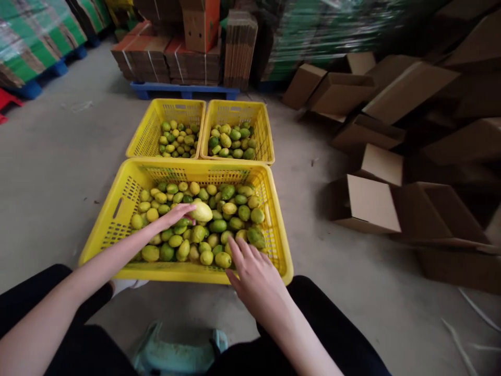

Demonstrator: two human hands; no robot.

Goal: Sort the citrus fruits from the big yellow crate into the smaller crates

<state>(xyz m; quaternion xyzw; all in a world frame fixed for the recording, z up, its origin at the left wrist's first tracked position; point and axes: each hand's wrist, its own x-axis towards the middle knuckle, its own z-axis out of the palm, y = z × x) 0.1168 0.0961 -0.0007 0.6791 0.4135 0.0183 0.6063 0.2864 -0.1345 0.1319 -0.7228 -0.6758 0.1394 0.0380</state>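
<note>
Right in front of me stands a large yellow crate [199,273] with many green and yellow lemons [218,225] in it. My left hand [179,215] reaches over the middle of the crate and grips a big pale-yellow lemon [202,211], held above the others. Its thumb lies along the near end of the fruit; the other fingers are mostly hidden. Over the crate's near right part hovers my right hand [254,269], fingers stretched out and apart, holding nothing. Below its fingertips are several green lemons.
Behind the large crate, two smaller yellow crates [135,133] [268,136] hold more lemons. Open cardboard boxes [373,201] lie piled on the right. Flattened cartons [144,52] rest on a blue pallet [188,93] at the back. A turquoise stool [176,355] is between my legs.
</note>
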